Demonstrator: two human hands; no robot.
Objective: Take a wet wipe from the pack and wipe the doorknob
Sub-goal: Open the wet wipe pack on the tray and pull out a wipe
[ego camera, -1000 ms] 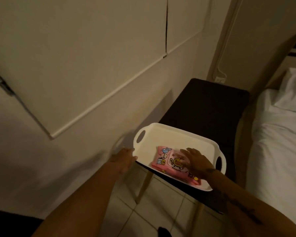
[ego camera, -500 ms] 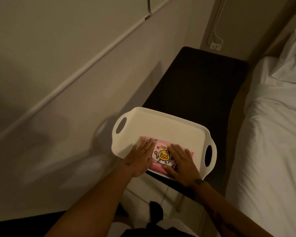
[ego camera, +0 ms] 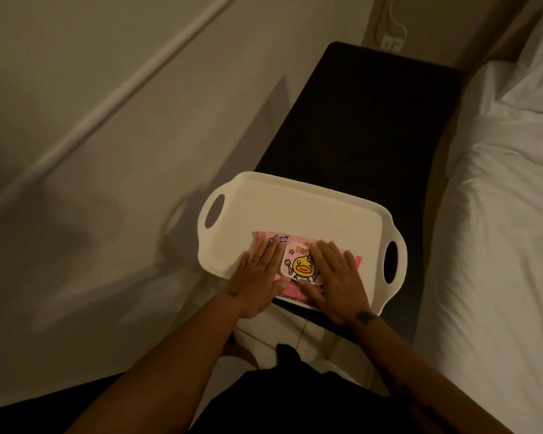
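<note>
A pink wet wipe pack with a yellow duck label lies in the near part of a white tray with handle holes. My left hand rests flat on the pack's left end, fingers spread. My right hand lies flat on the pack's right half, its fingers at the edge of the label flap. The flap looks closed. No wipe is out. The doorknob is not in view.
The tray sits on the near end of a dark narrow table. A beige wall runs along the left. A bed with white bedding is on the right. A wall socket with a cable is behind the table.
My left hand has come from the tray's left rim onto the pack. The camera has tilted down and nearer, so the door panel has left the view. Both hands now press the pack.
</note>
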